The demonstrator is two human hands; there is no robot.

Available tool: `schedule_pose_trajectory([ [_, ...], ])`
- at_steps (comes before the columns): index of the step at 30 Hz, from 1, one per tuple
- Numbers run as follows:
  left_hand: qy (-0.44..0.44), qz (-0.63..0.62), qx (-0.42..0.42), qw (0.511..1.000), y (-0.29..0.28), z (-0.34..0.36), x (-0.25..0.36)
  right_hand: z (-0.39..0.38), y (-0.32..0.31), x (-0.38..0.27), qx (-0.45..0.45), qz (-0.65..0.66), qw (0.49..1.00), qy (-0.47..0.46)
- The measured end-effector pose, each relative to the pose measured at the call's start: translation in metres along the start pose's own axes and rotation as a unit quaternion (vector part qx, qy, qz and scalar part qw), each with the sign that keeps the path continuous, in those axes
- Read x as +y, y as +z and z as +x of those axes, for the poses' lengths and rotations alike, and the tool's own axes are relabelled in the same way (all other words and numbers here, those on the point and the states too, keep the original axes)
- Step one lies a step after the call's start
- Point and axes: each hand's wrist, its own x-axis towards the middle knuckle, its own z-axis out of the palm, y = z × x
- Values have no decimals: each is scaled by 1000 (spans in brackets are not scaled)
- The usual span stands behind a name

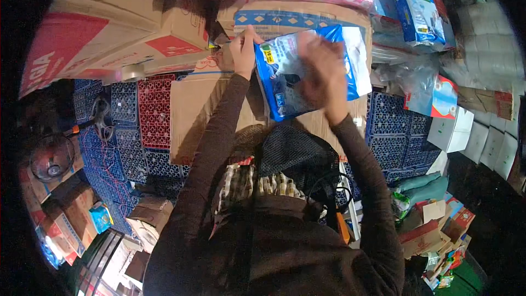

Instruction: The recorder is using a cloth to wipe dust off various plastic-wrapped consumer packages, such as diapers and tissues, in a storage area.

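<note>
A blue-and-white soft plastic pack (pixel 279 90) lies tilted over a cardboard box (pixel 200 104) in front of me. My left hand (pixel 244 52) is closed on the pack's upper left edge, its fingers partly hidden. Smeared by motion, my right hand (pixel 323 71) is over the pack's right half, so its fingers cannot be made out. White material (pixel 357 60) shows at the pack's right end; whether it belongs to the pack I cannot tell. Behind the pack runs a blue patterned band (pixel 263 18) on a cardboard box.
Large cartons (pixel 126 27) stand on the left. A similar blue pack (pixel 419 13) rests at the upper right, beside plastic-wrapped goods. Blue grid mats (pixel 389 115) and a red one (pixel 156 109) cover the floor. A fan (pixel 52 156) stands far left; a black mesh (pixel 287 151) is near my body.
</note>
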Motion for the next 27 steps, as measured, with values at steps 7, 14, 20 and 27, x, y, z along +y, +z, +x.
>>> schedule_pose_trajectory([
  [7, 7, 89, 17, 996, 2, -5, 13, -14, -28, -1, -120, 6, 990, -80],
  [14, 18, 64, 14, 998, 1, -2, 4, 53, -14, 62, 4, 123, 944, 307],
  [20, 23, 61, 9, 998, 0, -5, 5, 9, 17, -16, -141, 53, 971, -184],
  [27, 9, 57, 1, 998, 3, -5, 7, -10, -20, 12, -171, 59, 972, -146],
])
